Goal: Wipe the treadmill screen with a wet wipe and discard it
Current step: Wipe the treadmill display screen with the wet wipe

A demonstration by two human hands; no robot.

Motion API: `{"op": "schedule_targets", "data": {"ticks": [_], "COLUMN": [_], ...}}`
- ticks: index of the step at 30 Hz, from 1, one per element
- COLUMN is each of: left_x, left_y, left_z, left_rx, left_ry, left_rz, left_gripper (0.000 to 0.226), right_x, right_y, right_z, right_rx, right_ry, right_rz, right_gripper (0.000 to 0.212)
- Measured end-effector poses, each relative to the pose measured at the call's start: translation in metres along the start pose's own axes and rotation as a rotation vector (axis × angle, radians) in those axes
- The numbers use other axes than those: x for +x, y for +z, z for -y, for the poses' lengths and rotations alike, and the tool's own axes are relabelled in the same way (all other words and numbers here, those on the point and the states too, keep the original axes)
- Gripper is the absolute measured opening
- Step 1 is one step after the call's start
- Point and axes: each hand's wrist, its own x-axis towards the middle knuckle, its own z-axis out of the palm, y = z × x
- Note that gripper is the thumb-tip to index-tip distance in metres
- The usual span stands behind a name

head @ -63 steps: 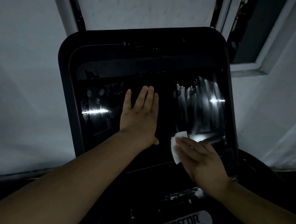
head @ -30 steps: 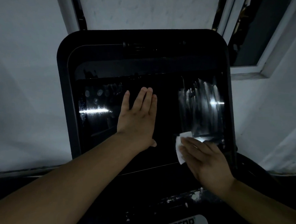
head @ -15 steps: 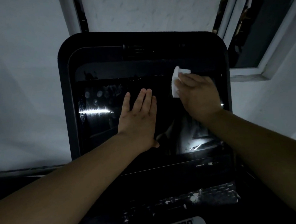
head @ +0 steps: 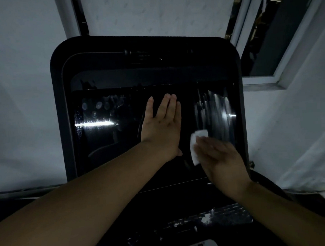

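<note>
Pressing the wet wipe (head: pixel 196 146) flat under my right hand (head: pixel 221 164), fingers spread over it and not curled, I worked near the lower right corner of the treadmill screen (head: pixel 121 144), where pale wet streaks (head: pixel 214 110) ran up the glass. My left hand (head: pixel 163 128) lay open, palm down at the screen's middle, holding nothing, probably to steady the console (head: pixel 59 110). Smudges (head: pixel 99 105) at the upper left looked not yet wiped.
</note>
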Motion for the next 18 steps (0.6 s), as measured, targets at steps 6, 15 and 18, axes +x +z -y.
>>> {"op": "schedule_targets", "data": {"ticks": [6,15,18], "left_x": [0.001,0.002,0.002], "left_y": [-0.001,-0.001,0.0], "left_z": [-0.002,-0.002,-0.002], "left_rx": [-0.001,-0.004,-0.017], "left_ry": [0.0,-0.011,-0.016], "left_rz": [0.003,0.01,0.005], "left_gripper": [0.142,0.139,0.14], "right_x": [-0.027,0.107,0.132], "right_y": [-0.003,-0.012,-0.012], "right_z": [0.008,-0.05,-0.061], "right_rx": [-0.065,-0.158,-0.195], "right_ry": [-0.038,0.016,0.039], "right_rz": [0.067,-0.067,-0.066], "right_gripper": [0.033,0.032,0.033]}}
